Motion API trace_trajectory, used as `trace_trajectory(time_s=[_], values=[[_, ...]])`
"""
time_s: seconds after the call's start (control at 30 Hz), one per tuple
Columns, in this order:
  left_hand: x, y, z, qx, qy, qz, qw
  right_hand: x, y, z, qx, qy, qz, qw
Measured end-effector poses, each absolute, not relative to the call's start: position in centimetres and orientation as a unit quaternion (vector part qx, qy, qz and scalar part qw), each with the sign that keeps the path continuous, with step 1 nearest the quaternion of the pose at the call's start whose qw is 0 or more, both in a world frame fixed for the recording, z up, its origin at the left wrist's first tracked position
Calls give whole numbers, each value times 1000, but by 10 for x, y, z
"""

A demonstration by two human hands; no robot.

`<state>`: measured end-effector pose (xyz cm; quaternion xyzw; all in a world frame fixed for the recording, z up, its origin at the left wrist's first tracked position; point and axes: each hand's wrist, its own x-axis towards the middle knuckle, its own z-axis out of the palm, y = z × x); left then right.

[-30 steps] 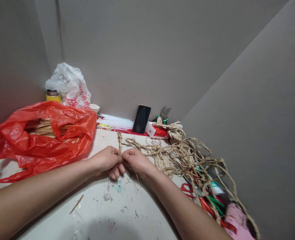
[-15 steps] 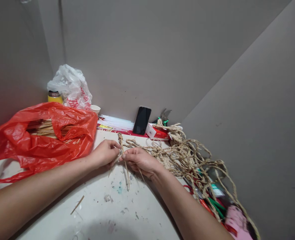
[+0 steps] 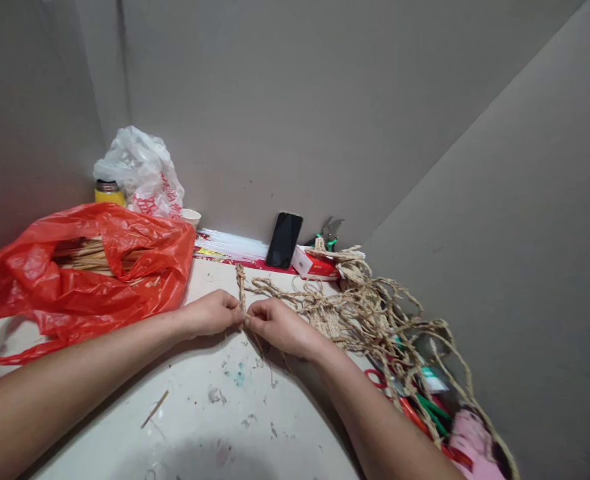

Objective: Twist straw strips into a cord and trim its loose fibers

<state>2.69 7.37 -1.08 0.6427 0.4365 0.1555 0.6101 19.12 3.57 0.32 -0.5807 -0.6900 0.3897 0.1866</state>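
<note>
Grey walls (image 3: pixel 295 107), white worktop (image 3: pixel 199 407). Straw braid (image 3: pixel 241 283) at the worktop's far middle, long axis near–far, extending far of the grip. Left hand (image 3: pixel 217 312) and right hand (image 3: pixel 277 323) pinch its near end from opposite sides, equally close.

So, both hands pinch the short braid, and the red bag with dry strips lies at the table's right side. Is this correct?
No: in the head view, the red bag with dry strips lies at the left of the table. The left hand and right hand pinch the short braid.
</note>
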Motion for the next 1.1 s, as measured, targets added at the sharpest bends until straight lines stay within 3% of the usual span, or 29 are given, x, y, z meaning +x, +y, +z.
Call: trace_trajectory(time_s=[0.23, 0.7, 0.83, 0.9, 1.0, 1.1], values=[[27, 72, -6, 613, 433, 138, 646, 193, 32, 7, -576, -747, 294, 155], [28, 69, -8, 547, 400, 174, 714, 183, 14, 20, -541, -790, 275, 87], [27, 71, -8, 534, 373, 181, 737, 193, 15, 30, -493, -755, 428, 51], [26, 72, -8, 528, 360, 179, 748, 202, 22, 35, -507, -701, 492, 95], [25, 74, -8, 522, 351, 172, 758, 212, 34, 32, -573, -629, 469, 236], [25, 74, -8, 522, 340, 168, 764, 213, 42, 19, -554, -600, 528, 232]])
